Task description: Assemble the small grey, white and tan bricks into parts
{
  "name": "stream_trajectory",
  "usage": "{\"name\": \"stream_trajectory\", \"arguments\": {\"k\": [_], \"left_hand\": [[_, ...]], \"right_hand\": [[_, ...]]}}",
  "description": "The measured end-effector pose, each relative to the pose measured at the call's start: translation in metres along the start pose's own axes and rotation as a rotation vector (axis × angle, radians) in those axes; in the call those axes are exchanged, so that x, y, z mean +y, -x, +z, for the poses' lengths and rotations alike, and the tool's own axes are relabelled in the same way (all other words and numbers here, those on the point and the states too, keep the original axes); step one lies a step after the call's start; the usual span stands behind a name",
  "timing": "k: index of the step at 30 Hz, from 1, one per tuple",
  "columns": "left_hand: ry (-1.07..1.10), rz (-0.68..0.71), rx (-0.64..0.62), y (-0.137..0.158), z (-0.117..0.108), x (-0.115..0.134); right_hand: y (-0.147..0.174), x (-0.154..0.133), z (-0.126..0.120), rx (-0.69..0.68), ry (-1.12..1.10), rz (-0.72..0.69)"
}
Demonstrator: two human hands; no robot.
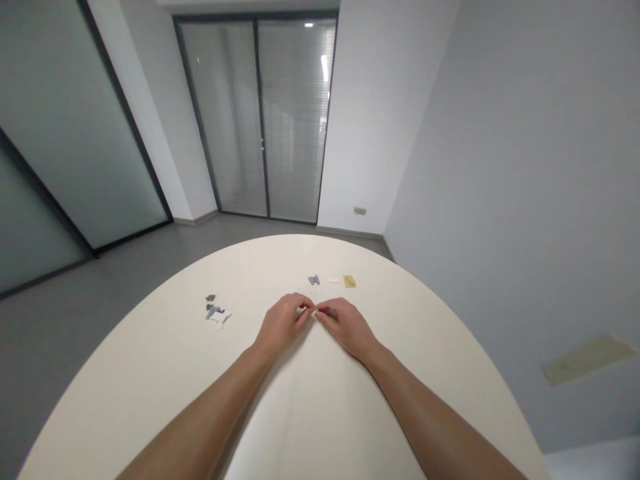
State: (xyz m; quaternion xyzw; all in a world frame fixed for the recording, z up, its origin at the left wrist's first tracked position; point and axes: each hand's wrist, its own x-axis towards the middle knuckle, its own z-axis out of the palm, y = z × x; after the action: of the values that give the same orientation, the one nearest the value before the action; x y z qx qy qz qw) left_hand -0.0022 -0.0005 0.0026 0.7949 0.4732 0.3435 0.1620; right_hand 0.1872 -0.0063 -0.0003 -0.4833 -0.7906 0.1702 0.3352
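Note:
Over the middle of the white table, my left hand [286,319] and my right hand [349,325] meet fingertip to fingertip. Both are closed in a pinch around a tiny light piece [315,311], mostly hidden by the fingers and too small to name. Just beyond the hands lie small grey-blue pieces [313,280], a thin white strip [333,281] and a yellowish square piece [349,281]. To the left of my left hand sits a small pile of white pieces [220,316] and dark grey pieces [211,298].
The round white table [150,400] curves away on both sides, its far edge near the glass doors [260,120]. A plain wall [525,167] rises close on the right, with a strip of tape [590,360] on it. Grey floor [125,273] shows at the left.

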Motion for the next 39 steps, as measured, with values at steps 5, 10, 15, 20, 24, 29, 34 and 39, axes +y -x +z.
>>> {"name": "stream_trajectory", "arguments": {"k": [5, 10, 15, 20, 24, 29, 34, 39], "left_hand": [[-0.002, 0.038, 0.006, 0.0003, -0.0004, 0.0007], [0.008, 0.025, 0.006, 0.0008, -0.0005, 0.0005], [0.011, 0.036, 0.010, 0.0004, -0.0006, 0.0010], [0.008, 0.048, 0.010, 0.0016, -0.0012, 0.0026], [0.007, 0.067, 0.004, 0.0016, 0.0003, 0.0022], [0.018, 0.073, 0.008, -0.0004, 0.0018, 0.0004], [0.013, 0.081, 0.024, 0.0004, 0.0004, 0.0010], [0.004, 0.057, 0.033, 0.0017, 0.0004, 0.0018]], "right_hand": [[0.0005, -0.0015, -0.0005, -0.016, 0.021, -0.011], [0.0005, -0.0018, -0.0003, -0.005, 0.028, -0.006], [0.0002, -0.0020, 0.0004, 0.017, 0.025, 0.007], [0.0001, -0.0022, 0.0003, 0.016, 0.028, 0.005], [0.0000, -0.0009, 0.0011, -0.006, 0.047, -0.048], [0.0000, -0.0006, 0.0021, 0.001, 0.031, -0.077], [-0.0003, -0.0029, 0.0001, 0.052, 0.029, -0.013], [-0.0007, -0.0025, -0.0015, 0.077, 0.005, -0.008]]}}
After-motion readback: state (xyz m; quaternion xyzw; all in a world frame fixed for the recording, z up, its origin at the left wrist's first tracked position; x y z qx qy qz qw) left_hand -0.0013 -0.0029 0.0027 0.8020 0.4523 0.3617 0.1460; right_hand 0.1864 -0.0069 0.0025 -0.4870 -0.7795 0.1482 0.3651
